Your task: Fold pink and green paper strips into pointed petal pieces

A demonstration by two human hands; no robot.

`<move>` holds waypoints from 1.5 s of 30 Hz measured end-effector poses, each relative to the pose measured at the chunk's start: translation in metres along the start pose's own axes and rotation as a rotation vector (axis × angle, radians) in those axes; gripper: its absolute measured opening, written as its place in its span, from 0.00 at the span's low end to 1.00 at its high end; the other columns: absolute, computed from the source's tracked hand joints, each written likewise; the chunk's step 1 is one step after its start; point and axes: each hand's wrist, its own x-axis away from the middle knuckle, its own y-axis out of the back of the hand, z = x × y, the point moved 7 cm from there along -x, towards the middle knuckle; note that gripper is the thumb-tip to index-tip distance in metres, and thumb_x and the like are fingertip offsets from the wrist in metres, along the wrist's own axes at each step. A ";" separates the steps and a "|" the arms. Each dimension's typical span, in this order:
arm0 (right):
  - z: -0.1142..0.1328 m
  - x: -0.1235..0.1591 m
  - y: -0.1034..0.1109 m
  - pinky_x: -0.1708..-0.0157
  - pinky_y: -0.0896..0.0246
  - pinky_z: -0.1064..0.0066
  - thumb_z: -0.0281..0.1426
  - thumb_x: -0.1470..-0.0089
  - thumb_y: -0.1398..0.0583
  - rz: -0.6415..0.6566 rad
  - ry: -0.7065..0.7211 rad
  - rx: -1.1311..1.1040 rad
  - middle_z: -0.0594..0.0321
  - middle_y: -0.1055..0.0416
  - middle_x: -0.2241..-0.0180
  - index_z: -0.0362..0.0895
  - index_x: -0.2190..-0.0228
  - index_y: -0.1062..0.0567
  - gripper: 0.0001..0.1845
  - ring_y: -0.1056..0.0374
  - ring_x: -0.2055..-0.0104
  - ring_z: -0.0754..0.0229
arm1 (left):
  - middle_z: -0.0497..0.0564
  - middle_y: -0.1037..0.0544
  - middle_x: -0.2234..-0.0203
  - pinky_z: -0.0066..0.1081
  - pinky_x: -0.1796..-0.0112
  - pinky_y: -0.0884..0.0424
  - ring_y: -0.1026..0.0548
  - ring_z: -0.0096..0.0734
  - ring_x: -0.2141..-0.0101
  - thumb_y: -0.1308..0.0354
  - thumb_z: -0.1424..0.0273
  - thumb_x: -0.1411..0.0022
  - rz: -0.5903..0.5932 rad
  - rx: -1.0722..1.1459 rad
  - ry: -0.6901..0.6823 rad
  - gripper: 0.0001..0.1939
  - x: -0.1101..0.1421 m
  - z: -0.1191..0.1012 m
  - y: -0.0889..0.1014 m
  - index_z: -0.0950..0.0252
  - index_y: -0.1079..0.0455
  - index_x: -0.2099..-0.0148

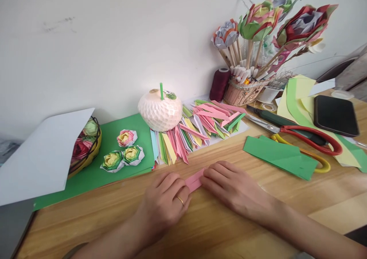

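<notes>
A small pink paper strip (194, 181) lies on the wooden table (229, 220) between my two hands. My left hand (164, 205), with a ring on one finger, rests knuckles up with its fingers curled down onto the strip's left end. My right hand (232, 186) lies flatter, its fingertips pressing the strip's right end. Most of the paper is hidden under both hands.
Behind the hands lies a fan of folded pink, green and yellow paper pieces (197, 131), a white coconut with a green straw (160, 109) and three paper flowers (123, 153) on green card. Red-handled scissors (301, 134), folded green paper (279, 155), a phone (334, 115) and a basket of paper flowers (246, 87) are at right.
</notes>
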 end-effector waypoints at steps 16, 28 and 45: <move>-0.031 -0.024 -0.014 0.68 0.40 0.68 0.23 0.42 0.45 0.129 -0.203 -0.298 0.62 0.35 0.69 0.42 0.70 0.32 0.05 0.39 0.68 0.59 | 0.45 0.28 0.78 0.32 0.69 0.35 0.31 0.34 0.70 0.45 0.71 0.38 0.156 0.232 0.589 0.08 0.013 0.038 -0.015 0.63 0.33 0.71; -0.038 -0.015 -0.015 0.66 0.41 0.67 0.23 0.44 0.44 0.094 -0.257 -0.445 0.62 0.33 0.69 0.44 0.73 0.34 0.07 0.39 0.66 0.58 | 0.50 0.28 0.70 0.34 0.65 0.34 0.33 0.34 0.67 0.49 0.72 0.36 0.115 0.270 0.432 0.08 0.007 0.031 -0.016 0.65 0.33 0.68; -0.003 -0.020 -0.004 0.75 0.52 0.70 0.21 0.42 0.49 0.093 -0.077 -0.373 0.65 0.30 0.76 0.43 0.71 0.29 0.12 0.38 0.74 0.63 | 0.45 0.25 0.80 0.18 0.77 0.36 0.29 0.20 0.79 0.48 0.67 0.33 -0.098 0.510 0.416 0.13 0.003 0.025 -0.003 0.66 0.30 0.69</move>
